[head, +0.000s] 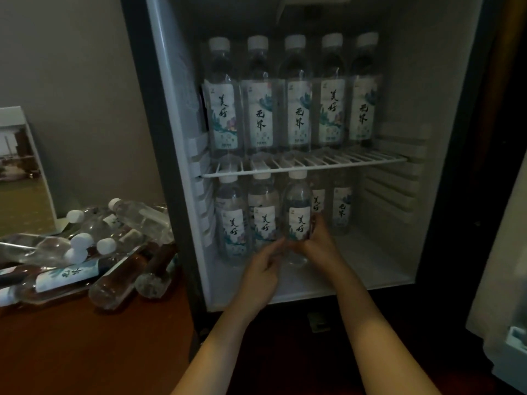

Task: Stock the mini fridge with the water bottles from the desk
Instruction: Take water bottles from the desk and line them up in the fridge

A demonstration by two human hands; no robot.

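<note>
Low on the bottom shelf of the mini fridge (328,283), both hands were at one upright water bottle (298,220). Right hand (320,243) was wrapped around its lower right side, fingers closed on it. Left hand (263,269) sat at the lower left, fingertips touching or nearly touching the base; I couldn't tell if it actually gripped or just steadied. Two-hand hold looked like a guide into a slot: bottle was third in the front row, label out, matching the two front bottles (245,220) beside it on the left. Its base seemed at or just above the floor; too dim to say which.

Two more bottles (333,209) stood behind and to the right, so the held one had neighbours close on left and rear. Wire shelf (308,166) sat just over its cap, little headroom, so my read was slide in, don't lift. Upper row (293,92) was five bottles, label forward, filling most of the shelf width.

Right part of the lower floor was bare, room for more. Desk (85,337) on the left carried a loose pile of bottles (94,252) lying on their sides, some stacked; roll risk when one gets pulled. Fridge door (502,266) hung open at far right, clear of the arms. A printed card (20,166) stood behind the pile.

Judgement: task roughly halfway.
</note>
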